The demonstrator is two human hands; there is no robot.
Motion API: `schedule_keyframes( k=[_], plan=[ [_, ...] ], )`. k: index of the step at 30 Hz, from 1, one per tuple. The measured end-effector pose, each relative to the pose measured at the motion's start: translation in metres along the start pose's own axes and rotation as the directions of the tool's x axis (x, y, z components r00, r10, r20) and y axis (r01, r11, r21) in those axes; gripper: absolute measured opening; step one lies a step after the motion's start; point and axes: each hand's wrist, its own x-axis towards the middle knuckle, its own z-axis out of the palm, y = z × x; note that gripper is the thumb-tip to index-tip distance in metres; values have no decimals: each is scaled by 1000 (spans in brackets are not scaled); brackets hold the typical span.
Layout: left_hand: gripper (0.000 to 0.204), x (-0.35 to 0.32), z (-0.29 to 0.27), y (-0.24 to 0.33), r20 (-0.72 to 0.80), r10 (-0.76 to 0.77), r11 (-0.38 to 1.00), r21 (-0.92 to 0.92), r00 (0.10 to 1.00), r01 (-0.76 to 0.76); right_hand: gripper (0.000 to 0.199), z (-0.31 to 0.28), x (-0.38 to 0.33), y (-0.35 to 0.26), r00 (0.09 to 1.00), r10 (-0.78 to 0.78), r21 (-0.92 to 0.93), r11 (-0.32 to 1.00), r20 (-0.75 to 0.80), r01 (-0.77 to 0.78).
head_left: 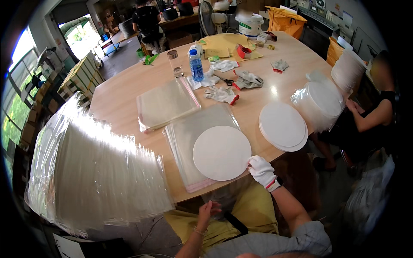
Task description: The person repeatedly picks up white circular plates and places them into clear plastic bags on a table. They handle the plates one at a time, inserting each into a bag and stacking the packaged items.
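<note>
My right hand [261, 170], in a white knitted glove, pinches the near right edge of a round white disc [221, 152]. The disc lies over a stack of clear plastic bags [177, 144] at the table's near edge. My left hand [209, 213] is bare and hovers above my lap, just below the table edge, its fingers loosely apart and nothing in them. To the right of my gloved hand sits a stack of round white discs [283, 125].
Packed clear sleeves [103, 167] fan out at the left. A second bag stack [170, 103], work gloves [221, 93], scissors [227, 81], a water bottle [196, 68] and a tall clear cup [175, 64] lie beyond. At right, a person sits beside wrapped discs [320, 101].
</note>
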Motion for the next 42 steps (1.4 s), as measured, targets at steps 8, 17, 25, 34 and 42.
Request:
schedule_keyframes(
  k=[8,17,25,34,42],
  plan=[
    [44,-7,-7,-21,0,-37,990,-134,999,37,9,44,-48,-101,911,-410,276,882,50,382],
    [38,-15,14,-19,-134,-71,893,-450,988,3,7,89,-76,-132,871,-287,156,957,398,244],
    [42,-24,1,8,-102,-49,960,-280,994,19,18,-123,-185,260,680,427,-219,729,-597,-649],
    [43,-33,-2,26,-117,-30,985,-172,993,10,61,-40,-109,124,987,-92,-121,990,-130,76],
    [30,-35,-27,33,-61,655,530,748,753,-400,8,-35,-13,83,716,-687,88,711,-125,697]
  ],
)
